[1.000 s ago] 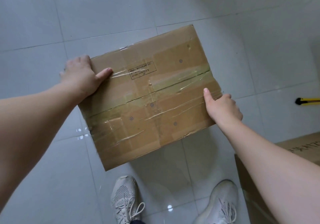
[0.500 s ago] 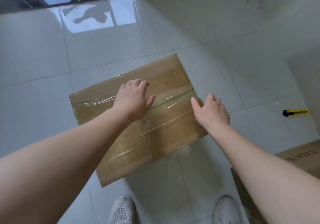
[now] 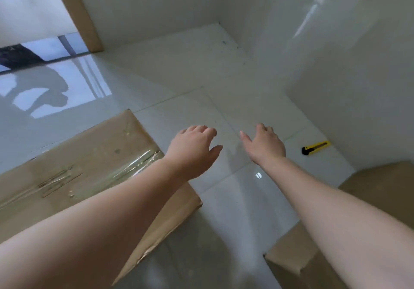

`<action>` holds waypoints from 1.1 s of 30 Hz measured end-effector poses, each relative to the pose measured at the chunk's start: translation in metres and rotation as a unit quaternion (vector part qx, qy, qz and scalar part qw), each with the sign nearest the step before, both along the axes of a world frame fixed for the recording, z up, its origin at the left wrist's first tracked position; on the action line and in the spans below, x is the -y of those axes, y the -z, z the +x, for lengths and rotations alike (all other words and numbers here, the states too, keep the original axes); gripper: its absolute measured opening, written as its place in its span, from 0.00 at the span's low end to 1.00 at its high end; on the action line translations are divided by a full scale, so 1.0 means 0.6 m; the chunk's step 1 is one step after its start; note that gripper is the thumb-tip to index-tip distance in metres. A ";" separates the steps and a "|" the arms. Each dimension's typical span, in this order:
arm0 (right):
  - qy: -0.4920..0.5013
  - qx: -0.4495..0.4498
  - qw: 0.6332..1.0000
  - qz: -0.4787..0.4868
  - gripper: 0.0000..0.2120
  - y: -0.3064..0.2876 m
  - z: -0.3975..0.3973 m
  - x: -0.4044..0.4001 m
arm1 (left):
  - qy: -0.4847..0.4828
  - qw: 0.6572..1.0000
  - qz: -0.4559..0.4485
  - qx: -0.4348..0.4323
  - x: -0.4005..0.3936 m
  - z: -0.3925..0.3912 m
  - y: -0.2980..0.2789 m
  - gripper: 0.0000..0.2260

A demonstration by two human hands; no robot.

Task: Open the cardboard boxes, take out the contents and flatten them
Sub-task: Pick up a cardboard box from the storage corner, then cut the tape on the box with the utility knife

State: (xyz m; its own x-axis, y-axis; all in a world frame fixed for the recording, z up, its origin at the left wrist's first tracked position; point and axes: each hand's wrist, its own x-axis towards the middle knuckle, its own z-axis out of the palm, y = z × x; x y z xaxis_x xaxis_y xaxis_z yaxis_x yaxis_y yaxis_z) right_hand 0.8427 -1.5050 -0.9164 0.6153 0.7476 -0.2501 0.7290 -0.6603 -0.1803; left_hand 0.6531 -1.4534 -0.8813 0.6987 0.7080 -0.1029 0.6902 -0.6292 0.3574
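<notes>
Hovering open, empty hands: left hand [image 3: 192, 152], right hand [image 3: 265, 146]; taped box [image 3: 74, 172] label unreadable.

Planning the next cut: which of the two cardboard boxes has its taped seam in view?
The taped box on the left, under the left forearm; clear tape runs across its top. The box at lower right shows only plain cardboard, mostly hidden by the right arm.
</notes>
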 end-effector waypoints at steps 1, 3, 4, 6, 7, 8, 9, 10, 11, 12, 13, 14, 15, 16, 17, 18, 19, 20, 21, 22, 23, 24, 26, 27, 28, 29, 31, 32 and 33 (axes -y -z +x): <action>0.007 0.003 1.000 -0.004 0.28 0.014 0.031 0.003 | 0.009 1.000 -0.004 0.002 0.001 0.029 0.009 0.20; 0.017 0.011 1.000 -0.023 0.26 0.037 0.092 0.010 | 0.023 1.000 -0.015 0.003 0.005 0.076 0.028 0.20; 0.030 0.013 0.999 -0.036 0.25 0.050 0.127 0.015 | 0.028 0.999 -0.019 0.005 0.008 0.094 0.039 0.19; 0.086 0.001 0.995 -0.051 0.22 0.079 0.205 0.031 | 0.042 0.999 -0.016 0.010 0.014 0.124 0.061 0.19; 0.117 -0.004 0.992 -0.052 0.22 0.095 0.245 0.041 | 0.051 0.999 -0.011 0.009 0.018 0.136 0.069 0.18; 0.138 -0.002 0.989 -0.058 0.21 0.105 0.279 0.052 | 0.059 0.998 -0.007 0.009 0.022 0.149 0.076 0.18; 0.149 0.001 0.986 -0.073 0.20 0.120 0.311 0.061 | 0.066 0.998 -0.006 0.009 0.026 0.161 0.083 0.18; 0.154 0.001 0.984 -0.086 0.18 0.135 0.339 0.066 | 0.071 0.997 -0.003 0.011 0.027 0.173 0.088 0.18; 0.156 -0.001 0.983 -0.098 0.18 0.147 0.359 0.066 | 0.075 0.997 0.001 0.012 0.027 0.185 0.094 0.18; 0.150 -0.006 0.982 -0.118 0.18 0.158 0.370 0.068 | 0.077 0.997 0.002 0.016 0.028 0.196 0.101 0.18; 0.147 -0.016 0.980 -0.135 0.18 0.174 0.383 0.070 | 0.077 0.997 0.000 0.018 0.030 0.206 0.109 0.18; 0.131 -0.012 0.977 -0.166 0.19 0.193 0.396 0.074 | 0.076 0.997 -0.005 0.019 0.034 0.214 0.117 0.18; 0.134 -0.010 0.975 -0.177 0.21 0.213 0.405 0.077 | 0.076 0.997 -0.009 0.019 0.038 0.219 0.123 0.17; 0.160 -0.021 0.975 -0.152 0.24 0.237 0.417 0.079 | 0.076 0.997 -0.011 0.019 0.042 0.224 0.128 0.17; 0.185 -0.026 0.974 -0.131 0.25 0.256 0.426 0.079 | 0.075 0.997 -0.013 0.019 0.045 0.227 0.132 0.17; 0.197 -0.030 0.972 -0.127 0.26 0.269 0.433 0.078 | 0.073 0.997 -0.015 0.018 0.046 0.230 0.136 0.17; 0.208 -0.027 0.970 -0.125 0.25 0.279 0.441 0.078 | 0.072 0.997 -0.016 0.016 0.047 0.232 0.138 0.17; 0.218 -0.024 0.968 -0.125 0.23 0.286 0.450 0.078 | 0.070 0.997 -0.016 0.013 0.046 0.234 0.140 0.17; 0.221 -0.017 0.968 -0.115 0.22 0.291 0.457 0.076 | 0.067 0.998 -0.016 0.009 0.045 0.237 0.141 0.17; 0.217 -0.017 0.969 -0.116 0.21 0.299 0.466 0.077 | 0.063 0.998 -0.018 0.007 0.044 0.239 0.142 0.17; 0.213 -0.015 0.971 -0.111 0.20 0.309 0.479 0.077 | 0.059 0.998 -0.019 0.006 0.042 0.242 0.142 0.17; 0.217 -0.015 0.970 -0.108 0.19 0.317 0.490 0.078 | 0.055 0.998 -0.019 0.004 0.041 0.244 0.143 0.17; 0.222 0.001 0.970 -0.097 0.20 0.328 0.505 0.080 | 0.050 0.999 -0.018 -0.001 0.041 0.249 0.144 0.17; 0.224 0.008 0.971 -0.086 0.19 0.334 0.511 0.081 | 0.049 0.999 -0.016 -0.006 0.041 0.252 0.143 0.17; 0.227 0.013 0.971 -0.075 0.19 0.337 0.517 0.081 | 0.049 0.999 -0.015 -0.011 0.040 0.254 0.142 0.17; 0.231 0.016 0.971 -0.065 0.18 0.341 0.522 0.080 | 0.049 0.999 -0.015 -0.015 0.039 0.256 0.140 0.17; 0.255 0.014 0.965 -0.055 0.16 0.348 0.528 0.084 | 0.048 0.999 -0.015 -0.018 0.037 0.260 0.138 0.17; 0.269 0.014 0.962 -0.048 0.15 0.349 0.529 0.085 | 0.048 0.999 -0.015 -0.019 0.037 0.262 0.137 0.17; 0.276 0.016 0.960 -0.039 0.15 0.351 0.533 0.087 | 0.048 0.999 -0.014 -0.020 0.038 0.265 0.136 0.17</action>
